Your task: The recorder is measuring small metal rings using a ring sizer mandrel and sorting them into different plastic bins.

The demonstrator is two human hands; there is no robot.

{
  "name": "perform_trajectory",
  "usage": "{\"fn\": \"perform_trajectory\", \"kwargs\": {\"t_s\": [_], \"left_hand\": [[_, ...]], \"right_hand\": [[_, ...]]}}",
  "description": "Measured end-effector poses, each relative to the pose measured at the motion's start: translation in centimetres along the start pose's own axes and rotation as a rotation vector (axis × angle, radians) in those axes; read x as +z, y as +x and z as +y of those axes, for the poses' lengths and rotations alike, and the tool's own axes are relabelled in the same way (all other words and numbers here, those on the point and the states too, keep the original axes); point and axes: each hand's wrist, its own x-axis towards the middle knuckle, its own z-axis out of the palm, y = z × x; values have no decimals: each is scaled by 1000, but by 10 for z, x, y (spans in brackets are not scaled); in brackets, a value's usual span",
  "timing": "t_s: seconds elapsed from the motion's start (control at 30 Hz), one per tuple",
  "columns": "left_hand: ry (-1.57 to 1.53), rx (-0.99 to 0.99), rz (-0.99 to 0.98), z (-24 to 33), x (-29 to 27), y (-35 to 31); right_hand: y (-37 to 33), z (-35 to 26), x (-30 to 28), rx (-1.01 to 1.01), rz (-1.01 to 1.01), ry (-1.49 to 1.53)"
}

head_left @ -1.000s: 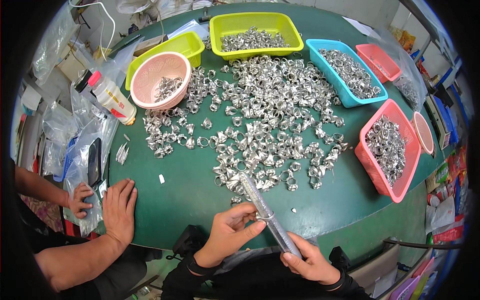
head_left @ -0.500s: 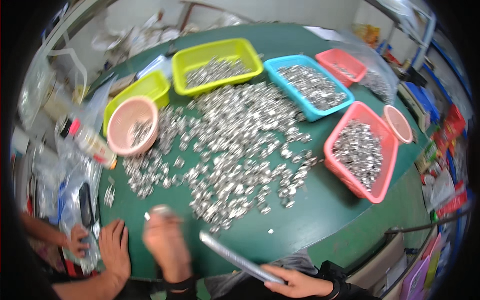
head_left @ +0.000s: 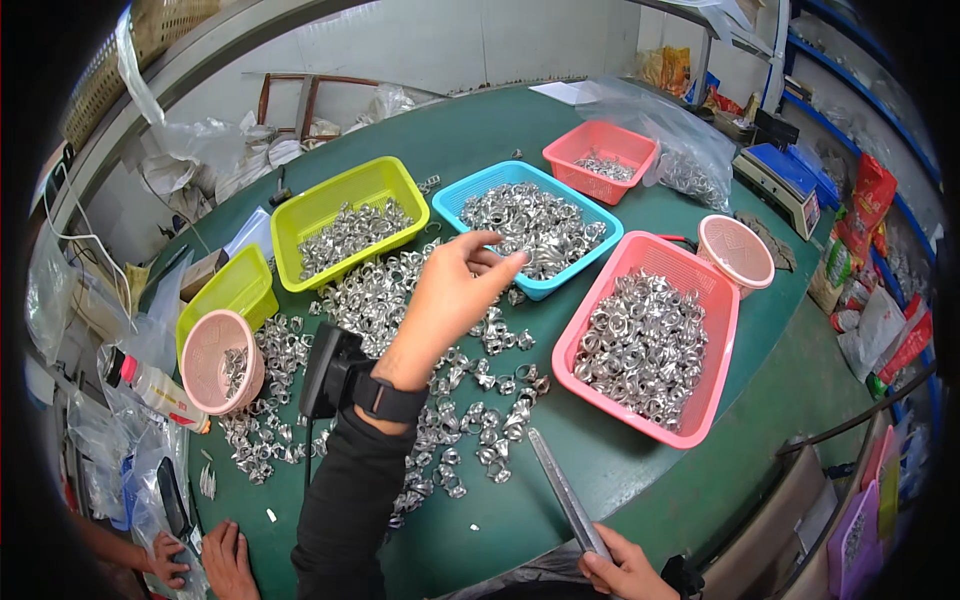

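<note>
My left hand (head_left: 455,290) is raised over the near edge of the blue basket (head_left: 455,195), thumb and fingers apart with nothing visible between them. Silvery metal rings (head_left: 540,225) fill much of that basket. Low in front of me, my right hand (head_left: 625,570) is closed round the thick end of a tapered metal ring mandrel (head_left: 565,490). The mandrel's thin tip points away from me, near the loose rings (head_left: 500,430) heaped on the green table (head_left: 610,460). My left forearm hides part of the heap.
Rings also lie in a large pink basket (head_left: 575,370), a small pink basket (head_left: 555,155), a yellow-green basket (head_left: 285,235) and a round pale-pink basket (head_left: 190,365). A bottle (head_left: 160,390) stands leaning at left. Another person's hands (head_left: 228,560) rest at the lower left edge.
My left hand has moved forward and right, from the near table to the blue basket. The mandrel has shifted right and stands steeper in my right hand. The whole view has shifted.
</note>
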Motion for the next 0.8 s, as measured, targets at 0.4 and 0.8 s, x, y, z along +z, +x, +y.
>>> {"fn": "perform_trajectory", "kwargs": {"t_s": [0.4, 0.8], "left_hand": [[479, -47, -128, -48, -75, -185], [406, -12, -134, -48, -65, -210]], "right_hand": [[22, 0, -5, 34, 18, -90], [12, 0, 21, -29, -81, -381]]}}
